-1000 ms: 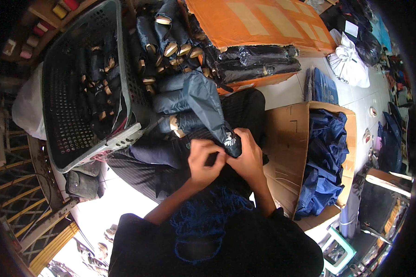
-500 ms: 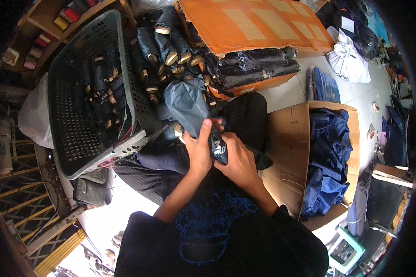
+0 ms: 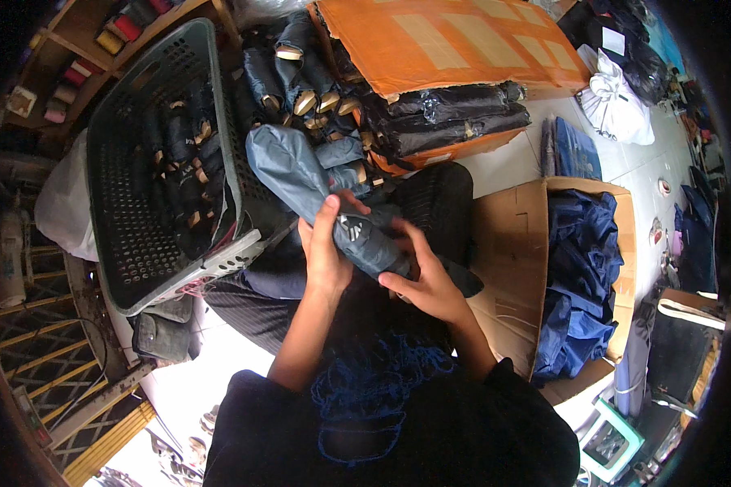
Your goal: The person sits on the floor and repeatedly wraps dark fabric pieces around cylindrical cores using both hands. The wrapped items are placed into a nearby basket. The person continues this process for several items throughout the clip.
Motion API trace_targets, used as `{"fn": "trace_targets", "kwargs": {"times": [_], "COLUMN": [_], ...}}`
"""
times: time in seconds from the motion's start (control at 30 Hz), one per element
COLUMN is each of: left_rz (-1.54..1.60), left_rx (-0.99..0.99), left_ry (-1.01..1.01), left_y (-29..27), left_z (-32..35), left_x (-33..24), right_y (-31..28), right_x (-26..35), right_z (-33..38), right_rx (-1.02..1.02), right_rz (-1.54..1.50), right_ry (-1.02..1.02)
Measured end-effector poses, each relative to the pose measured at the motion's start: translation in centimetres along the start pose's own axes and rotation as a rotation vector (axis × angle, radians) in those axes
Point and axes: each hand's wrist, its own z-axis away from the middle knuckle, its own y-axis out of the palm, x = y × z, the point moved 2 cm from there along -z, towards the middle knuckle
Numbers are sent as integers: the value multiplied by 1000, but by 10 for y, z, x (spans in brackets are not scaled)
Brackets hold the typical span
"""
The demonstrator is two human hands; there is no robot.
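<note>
Above my lap is a folded umbrella (image 3: 365, 243) in dark grey-blue fabric with a small white print. Loose, puffed fabric of the same colour (image 3: 288, 166) extends from its upper left end. My left hand (image 3: 326, 256) is closed round its middle, thumb on top. At the lower right end my right hand (image 3: 426, 280) grips it between thumb and fingers; those fingers are a little blurred. Just beyond, similar dark bundles with pale ends (image 3: 304, 101) lie heaped. More bundles (image 3: 188, 170) fill the dark plastic basket (image 3: 235, 154) at the left.
An orange taped carton (image 3: 455, 49) with black-wrapped packs (image 3: 447, 122) stands at the back. To the right, a cardboard box (image 3: 508, 268) holds blue fabric (image 3: 581, 284). Thread spools (image 3: 122, 31) sit on a wooden shelf at the far left. A pale green stool (image 3: 613, 438) stands lower right.
The umbrella has turned so that its length shows, and its loose fabric end has swung left and toward me. My right hand has shifted to the lower right end.
</note>
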Motion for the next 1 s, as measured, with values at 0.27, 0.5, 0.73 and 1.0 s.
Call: {"fn": "trace_targets", "kwargs": {"times": [0.27, 0.5, 0.73, 1.0], "left_rz": [42, 171, 78, 30], "left_rx": [133, 85, 118, 398], "left_ry": [-182, -103, -63, 50], "left_y": [-7, -2, -2, -6], "left_z": [27, 11, 22, 2], "left_x": [31, 6, 10, -18], "right_y": [17, 17, 26, 13], "right_x": [-5, 7, 8, -1], "right_z": [1, -2, -4, -7], "right_rx": [-123, -219, -256, 297], "right_rz": [104, 368, 383, -538], "right_ry": [-108, -227, -290, 384]}}
